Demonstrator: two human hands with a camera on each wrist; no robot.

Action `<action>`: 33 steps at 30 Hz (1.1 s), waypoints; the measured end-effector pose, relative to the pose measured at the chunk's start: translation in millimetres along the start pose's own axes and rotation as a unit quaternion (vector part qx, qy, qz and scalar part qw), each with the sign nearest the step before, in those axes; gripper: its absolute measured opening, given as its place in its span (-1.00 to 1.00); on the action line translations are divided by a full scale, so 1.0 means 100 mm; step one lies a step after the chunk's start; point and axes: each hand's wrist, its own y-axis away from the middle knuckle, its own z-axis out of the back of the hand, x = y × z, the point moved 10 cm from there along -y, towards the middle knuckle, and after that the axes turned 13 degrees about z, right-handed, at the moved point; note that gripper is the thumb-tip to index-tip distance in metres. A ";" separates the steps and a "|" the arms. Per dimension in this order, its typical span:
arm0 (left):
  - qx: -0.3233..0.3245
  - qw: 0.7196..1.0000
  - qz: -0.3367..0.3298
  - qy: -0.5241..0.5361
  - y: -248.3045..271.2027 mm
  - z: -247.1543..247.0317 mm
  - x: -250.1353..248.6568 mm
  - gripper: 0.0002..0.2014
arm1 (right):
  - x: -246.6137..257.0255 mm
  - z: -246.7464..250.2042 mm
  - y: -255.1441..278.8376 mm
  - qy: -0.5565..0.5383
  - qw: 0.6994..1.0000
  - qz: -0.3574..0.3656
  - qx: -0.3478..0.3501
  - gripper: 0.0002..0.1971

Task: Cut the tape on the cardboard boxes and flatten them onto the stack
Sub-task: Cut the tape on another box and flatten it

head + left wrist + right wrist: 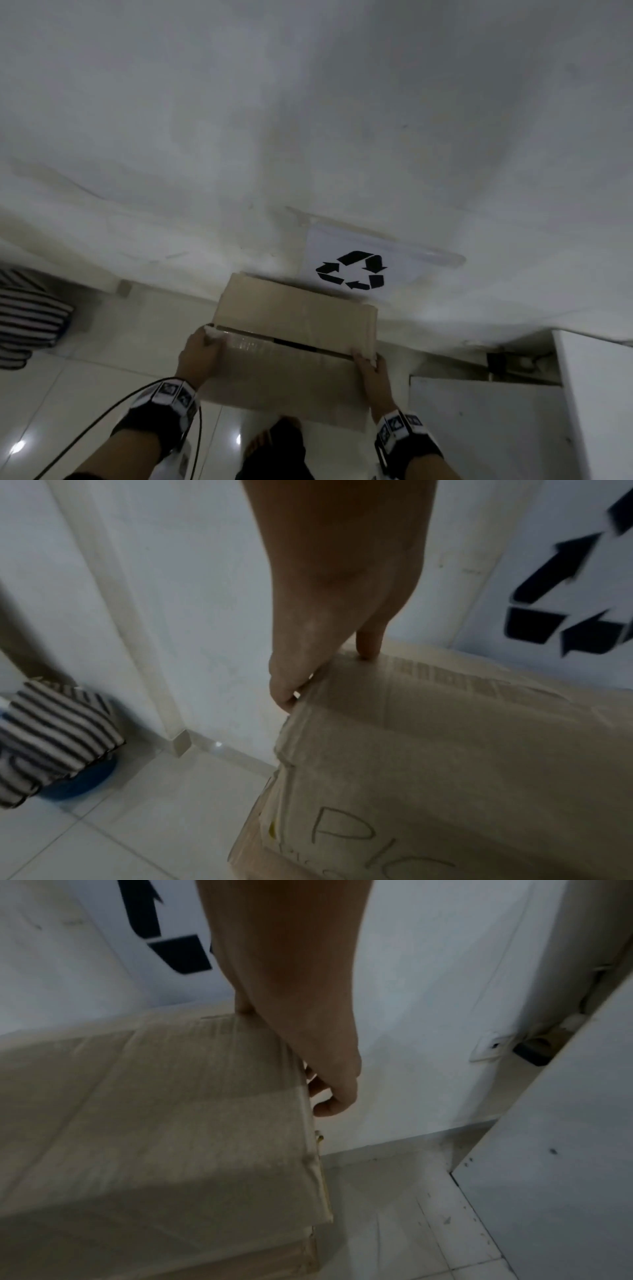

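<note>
A flattened brown cardboard box [291,346] with clear tape across it is held in front of me, just below a white recycling sign [356,267] on the wall. My left hand [202,353] grips its left edge, thumb on top and fingers curled under [287,693]. My right hand [371,370] grips the right edge, its fingers wrapped round the side [329,1096]. The box [462,750] carries handwritten letters near my left wrist. More cardboard layers [171,1253] lie beneath the box in the right wrist view.
White wall fills the space ahead. A striped cloth [27,318] over a blue tub [78,785] sits at the left on the glossy tiled floor [102,359]. White panels [513,411] stand at the right, with a wall socket [489,1047] behind them.
</note>
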 end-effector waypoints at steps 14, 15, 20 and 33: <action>0.079 0.988 -0.136 -0.007 2.28 -0.41 -1.11 -0.69 | 0.43 2.05 1.42 -0.052 0.977 0.104 -0.177 -0.49; 0.088 0.985 -0.149 -0.001 2.42 -0.48 -1.20 -0.62 | 0.46 2.23 1.50 -0.045 0.974 0.120 -0.187 -0.42; 0.121 0.959 -0.249 -0.055 3.40 -1.03 -1.63 -0.62 | 0.64 3.28 2.04 -0.007 0.956 0.179 -0.232 -0.49; 0.478 0.850 -0.114 0.191 6.06 -3.66 -1.77 -0.29 | 0.00 5.96 3.51 -0.182 0.908 0.263 -0.270 -0.78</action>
